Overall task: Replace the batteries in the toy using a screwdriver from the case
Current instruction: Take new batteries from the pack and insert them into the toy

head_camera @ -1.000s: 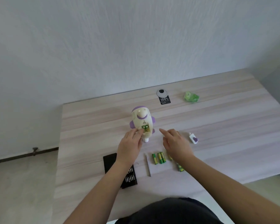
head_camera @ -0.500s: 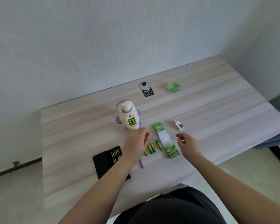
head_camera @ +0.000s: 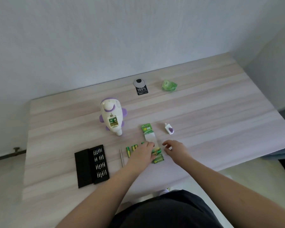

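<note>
The white and purple toy (head_camera: 111, 112) lies on the table (head_camera: 220, 116) with its battery compartment (head_camera: 113, 122) uncovered. Its small cover (head_camera: 169, 128) lies to the right. A green battery pack (head_camera: 148, 134) stretches towards me. My left hand (head_camera: 142, 154) lies on the pack's near end, fingers bent over its left edge. My right hand (head_camera: 175, 148) hovers at the pack's right side, fingers loosely curled and holding nothing. Loose batteries (head_camera: 128, 151) and a thin screwdriver (head_camera: 121, 157) lie left of my left hand. The black bit case (head_camera: 91, 165) lies open further left.
A black tag with a round silver piece (head_camera: 141, 88) and a crumpled green wrapper (head_camera: 169, 85) lie at the back of the table, near the wall. The table's near edge runs just in front of my body.
My left hand has left the toy and come down onto the battery pack. My right hand has moved in beside the pack. The camera has tilted down.
</note>
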Demonstrator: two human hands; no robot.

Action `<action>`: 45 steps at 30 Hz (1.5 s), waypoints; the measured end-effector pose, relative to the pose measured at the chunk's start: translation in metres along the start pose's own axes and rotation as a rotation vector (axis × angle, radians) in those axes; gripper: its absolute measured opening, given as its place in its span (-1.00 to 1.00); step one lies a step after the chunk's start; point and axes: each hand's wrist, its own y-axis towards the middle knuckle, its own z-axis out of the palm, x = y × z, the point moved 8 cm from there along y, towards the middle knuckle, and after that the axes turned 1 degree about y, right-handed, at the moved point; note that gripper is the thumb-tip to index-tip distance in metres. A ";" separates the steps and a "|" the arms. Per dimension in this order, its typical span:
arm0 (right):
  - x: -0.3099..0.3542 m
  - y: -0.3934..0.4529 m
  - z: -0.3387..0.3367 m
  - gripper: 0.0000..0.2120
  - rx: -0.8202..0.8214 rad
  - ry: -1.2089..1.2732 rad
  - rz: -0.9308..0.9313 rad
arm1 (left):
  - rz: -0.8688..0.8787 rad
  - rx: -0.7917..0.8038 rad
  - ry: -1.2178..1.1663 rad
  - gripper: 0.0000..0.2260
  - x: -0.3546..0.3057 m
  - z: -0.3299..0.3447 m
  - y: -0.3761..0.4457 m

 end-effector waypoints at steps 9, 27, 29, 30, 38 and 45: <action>0.014 0.016 0.016 -0.73 0.158 -0.244 -0.166 | -0.137 -0.001 0.068 -0.43 -0.006 0.018 0.012; 0.044 0.034 0.019 -0.69 0.253 -0.598 -0.406 | -0.214 -0.003 0.025 -0.41 -0.003 0.019 0.013; 0.044 0.035 0.022 -0.68 0.263 -0.624 -0.404 | -0.222 0.007 0.028 -0.41 -0.003 0.020 0.013; 0.045 0.035 0.023 -0.69 0.262 -0.635 -0.408 | -0.227 0.010 0.033 -0.40 -0.003 0.019 0.014; 0.043 0.031 0.023 -0.80 0.265 -0.626 -0.423 | -0.243 0.019 0.062 -0.37 -0.003 0.018 0.017; 0.006 0.031 -0.007 -0.87 0.312 -0.352 -0.135 | -0.264 0.017 0.047 -0.31 0.001 0.021 0.015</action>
